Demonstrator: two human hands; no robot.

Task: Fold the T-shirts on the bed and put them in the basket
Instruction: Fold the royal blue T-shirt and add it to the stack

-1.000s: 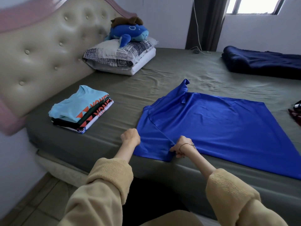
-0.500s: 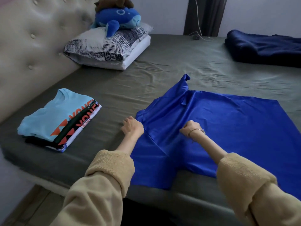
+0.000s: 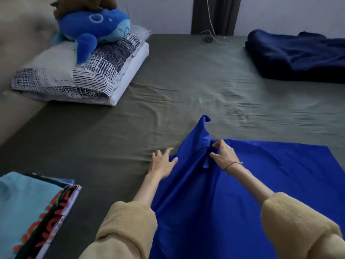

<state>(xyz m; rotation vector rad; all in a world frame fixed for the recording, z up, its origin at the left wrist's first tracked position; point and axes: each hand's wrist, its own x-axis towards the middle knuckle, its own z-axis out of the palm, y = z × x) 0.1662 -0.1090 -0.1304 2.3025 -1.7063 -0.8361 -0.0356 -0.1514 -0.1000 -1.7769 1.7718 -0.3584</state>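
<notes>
Hand on the right point(image 3: 223, 156) pinches a raised ridge of the blue T-shirt point(image 3: 261, 193), thumb and forefinger closed on the cloth just below the sleeve point(image 3: 202, 131) that pokes up toward the far side of the bed point(image 3: 168, 90). That grip lifts the fabric clear of the sheet, probably to bring the sleeve over onto the body of the shirt for the first fold. The left hand point(image 3: 162, 161) is spread, fingers straight and fanned, resting where the shirt's left border meets the sheet; it holds nothing and seems to steady or smooth that border so the shirt does not slide while the other hand pulls. The shirt itself lies spread along the bed's near edge, toward its right side. A stack of folded T-shirts point(image 3: 31, 208) waits at the near left corner, presumably kept together for one trip to the basket, which is not in view.
</notes>
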